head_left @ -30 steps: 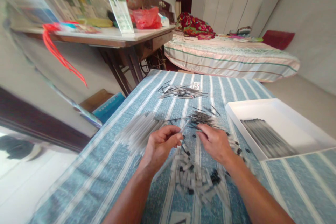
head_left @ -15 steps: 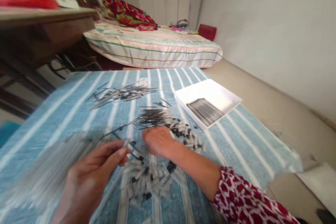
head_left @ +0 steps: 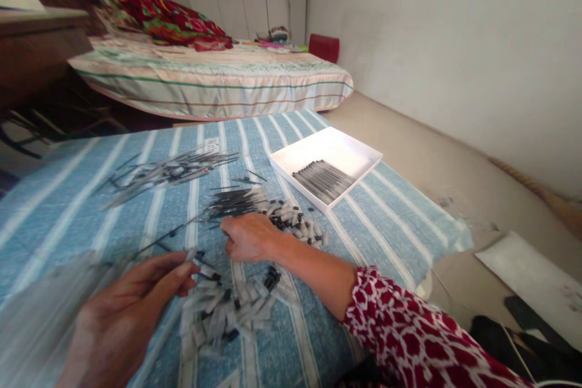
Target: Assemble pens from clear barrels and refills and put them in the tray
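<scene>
My left hand (head_left: 131, 300) is closed in a pinch, thumb against fingers. A small translucent pen part (head_left: 191, 253) shows at its fingertips. My right hand (head_left: 250, 236) is curled downward at the near edge of a pile of thin dark pen refills (head_left: 234, 200); its fingertips are turned away, so what they grip is hidden. Beside its wrist lie short whitish pen caps (head_left: 300, 224) with black ends. Between and below the hands is a heap of translucent caps and black bits (head_left: 227, 312). Long clear tubes (head_left: 50, 309), blurred, lie beside and under my left hand.
A white box (head_left: 327, 203) holds a row of pens (head_left: 321, 180) at the table's right. Another pile of thin sticks (head_left: 173, 170) lies at the far left on the striped cloth (head_left: 382, 230). Beyond stand a bed (head_left: 213, 82) and a wooden desk (head_left: 43, 42).
The view has swung to the right, so the table and hands appear further left. The left hand keeps its pinch, and the right hand stays curled by the refill pile.
</scene>
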